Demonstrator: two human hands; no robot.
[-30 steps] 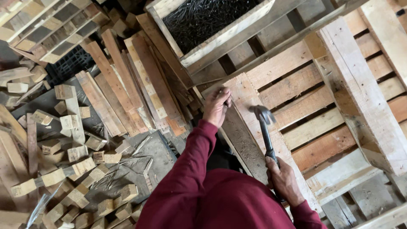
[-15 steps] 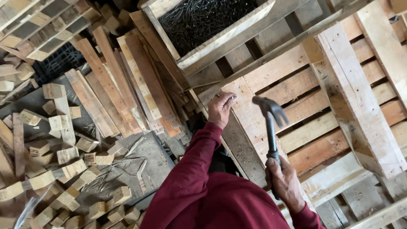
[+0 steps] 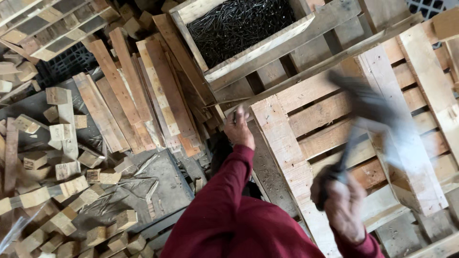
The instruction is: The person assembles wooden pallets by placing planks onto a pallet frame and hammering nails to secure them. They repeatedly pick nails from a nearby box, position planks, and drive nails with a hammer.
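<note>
two hands are at work over a pale wooden pallet (image 3: 306, 143) made of rough slats with dark gaps between them. the right hand (image 3: 342, 203) is clenched fully around the dark handle of a hammer (image 3: 363, 119), which stands raised above the slats; its head and shaft are smeared into a grey blur, so the exact shape is hard to tell. the left hand (image 3: 239, 131), at the end of a dark red sleeve (image 3: 215, 200), rests on the near corner of the pallet's end board with fingers pinched together; whatever they hold is too small to make out.

just beyond the pallet sits an open wooden crate (image 3: 258, 50) with thick plank walls, filled with a tangle of thin black nails (image 3: 239, 24). to the left, long flat planks (image 3: 138, 100), some reddish and some pale, lean in a loose fan. further left lies a heap of short square-cut wood blocks (image 3: 62, 167), scattered over a grey dusty board (image 3: 162, 177) with a few slim splinters on it.
</note>
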